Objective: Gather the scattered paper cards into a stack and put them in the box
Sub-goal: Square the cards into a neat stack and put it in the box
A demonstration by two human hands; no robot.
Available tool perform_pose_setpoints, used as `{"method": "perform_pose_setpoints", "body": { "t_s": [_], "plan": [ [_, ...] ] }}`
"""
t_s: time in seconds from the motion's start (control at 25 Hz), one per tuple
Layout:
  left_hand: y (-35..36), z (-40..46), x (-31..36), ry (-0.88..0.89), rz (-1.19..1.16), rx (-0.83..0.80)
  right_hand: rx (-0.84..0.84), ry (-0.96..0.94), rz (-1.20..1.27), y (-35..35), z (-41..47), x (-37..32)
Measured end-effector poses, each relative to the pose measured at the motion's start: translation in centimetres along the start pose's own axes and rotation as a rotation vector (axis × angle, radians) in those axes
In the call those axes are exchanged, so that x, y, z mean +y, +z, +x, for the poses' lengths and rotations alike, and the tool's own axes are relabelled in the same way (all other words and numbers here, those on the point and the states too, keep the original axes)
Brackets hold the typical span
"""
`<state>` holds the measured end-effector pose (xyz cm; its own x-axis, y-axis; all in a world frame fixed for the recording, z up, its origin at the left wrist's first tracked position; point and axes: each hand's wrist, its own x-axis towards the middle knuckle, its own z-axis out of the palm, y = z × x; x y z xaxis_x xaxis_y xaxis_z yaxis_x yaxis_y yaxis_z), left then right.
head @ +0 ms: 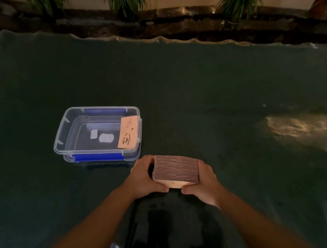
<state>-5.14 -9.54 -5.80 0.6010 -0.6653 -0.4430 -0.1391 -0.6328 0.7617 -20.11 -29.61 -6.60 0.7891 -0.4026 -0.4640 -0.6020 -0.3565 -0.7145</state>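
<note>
The clear plastic box (pixel 98 135) sat open on the dark bench (pixel 217 96), one paper card (pixel 128 132) leaning on its right inner wall. Just beside its near right corner, your left hand (pixel 144 177) and right hand (pixel 204 184) pressed the stack of cards (pixel 176 170) from both ends, probably squaring it so it would drop in whole.

One clear plastic box (pixel 98 135) with two blue latches sits on the dark table (pixel 217 96), toward its left side. One loose paper card (pixel 128 132) leans inside the box at its right wall. One stack of cards (pixel 175 170), too many to count, is near the table's front edge. Two hands: left (pixel 144 177), right (pixel 203 182). Four potted plants line the far edge.
</note>
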Motion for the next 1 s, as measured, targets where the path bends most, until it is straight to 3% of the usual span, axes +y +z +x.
{"method": "perform_pose_setpoints", "body": {
  "t_s": [0.2, 0.44, 0.72, 0.88, 1.0],
  "plan": [
    [-3.1, -1.0, 1.3, 0.022, -0.466, -0.099, -0.144, 0.04, 0.363, -0.4, -0.3, -2.9],
    [-6.5, -1.9, 3.1, 0.13, -1.126, -0.068, -0.222, 0.029, 0.518, 0.3, -0.2, -10.6],
    [-13.1, -2.7, 3.1, 0.1, -1.207, 0.143, -0.243, -0.018, 0.508, 2.6, 0.2, -19.2],
    [-17.5, -2.6, 1.7, -0.008, -1.139, 0.126, -0.169, -0.095, 0.455, 4.1, 1.7, -24.0],
    [-20.0, -2.1, 0.4, -0.058, -1.085, 0.091, -0.206, -0.088, 0.383, 6.3, 3.4, -26.8]
  ]
}}
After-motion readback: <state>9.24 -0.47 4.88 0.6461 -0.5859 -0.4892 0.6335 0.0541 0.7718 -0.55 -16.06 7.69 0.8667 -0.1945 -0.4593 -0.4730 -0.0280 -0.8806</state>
